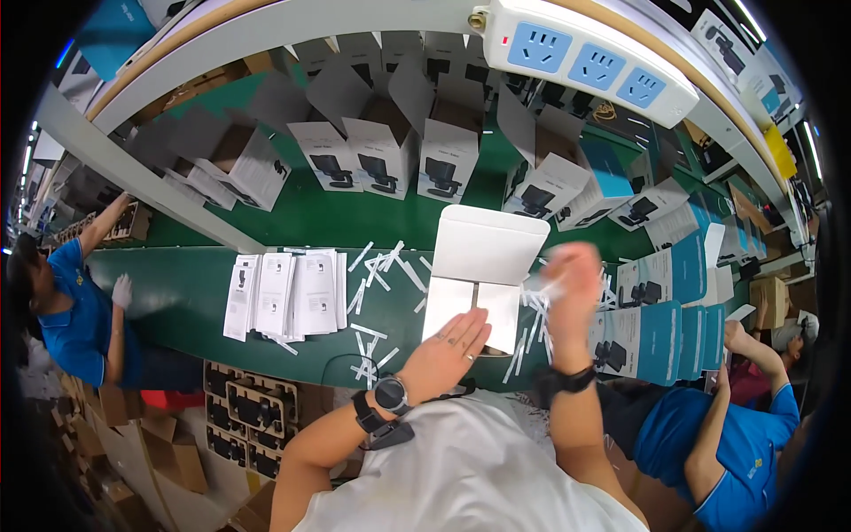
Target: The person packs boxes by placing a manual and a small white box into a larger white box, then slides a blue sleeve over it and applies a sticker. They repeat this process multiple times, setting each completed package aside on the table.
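Observation:
Right in front of me is a white carton (490, 251) with its lid flap raised toward the far side. Two inner white flaps lie nearly together, with a narrow dark gap between them. My left hand (454, 348) rests on these flaps, fingers laid out flat, a ring on one. To the right of the carton, my right hand (573, 277) is raised and smeared by motion; a pale blur shows by its fingers, and I cannot make out what it is. Loose white strips (530, 330) lie beside the carton on the green table (186, 284).
Stacks of white leaflets (297, 293) lie left of the strips. Several open printed boxes (450, 168) stand at the back; blue-and-white boxes (640, 341) are at the right. A power strip (592, 62) hangs overhead. People in blue shirts work left (71, 310) and right (709, 443).

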Available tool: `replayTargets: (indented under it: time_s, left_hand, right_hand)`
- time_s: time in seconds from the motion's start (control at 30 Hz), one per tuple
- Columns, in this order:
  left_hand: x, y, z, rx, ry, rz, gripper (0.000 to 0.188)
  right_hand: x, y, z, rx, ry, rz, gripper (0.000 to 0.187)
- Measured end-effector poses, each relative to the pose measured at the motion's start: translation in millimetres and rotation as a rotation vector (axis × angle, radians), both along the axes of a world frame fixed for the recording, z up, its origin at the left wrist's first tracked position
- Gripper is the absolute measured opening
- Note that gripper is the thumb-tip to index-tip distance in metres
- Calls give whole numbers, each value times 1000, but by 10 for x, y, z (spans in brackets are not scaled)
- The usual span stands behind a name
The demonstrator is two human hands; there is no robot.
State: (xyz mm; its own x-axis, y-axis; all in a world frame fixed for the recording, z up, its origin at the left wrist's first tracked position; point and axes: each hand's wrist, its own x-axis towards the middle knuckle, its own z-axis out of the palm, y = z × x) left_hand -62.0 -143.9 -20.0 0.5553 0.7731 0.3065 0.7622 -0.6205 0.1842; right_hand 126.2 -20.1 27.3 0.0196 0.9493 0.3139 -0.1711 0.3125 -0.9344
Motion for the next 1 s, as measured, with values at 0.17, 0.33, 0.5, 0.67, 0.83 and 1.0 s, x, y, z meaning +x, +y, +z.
replayTargets:
  time_s: [0.17,0.33,0.5,0.67,0.83,1.0]
  left_hand:
    - [-121,106,136,-86,-53,-94,65]
    - [-287,29,86,-450,-660,26,42]
    - [-252,-127,-43,-487,-1128,145,36]
    - [-378,-120,-89,-486,-1064,97,38]
    - [-433,-98,-56,-476,-1036,45,39]
    - [-289,-137,75,-28,-771,336,49]
  right_hand:
    - [402,806,126,-609,259,610,63]
    - [-125,-176,217,315,-910,648,16]
    - [-286,-406,158,447,-913,464,12]
    - [-350,-394,242,463,-915,631,15]
    - [-372,-297,19,295,-472,867,23]
    - [570,-166,-288,-372,-1,495,49]
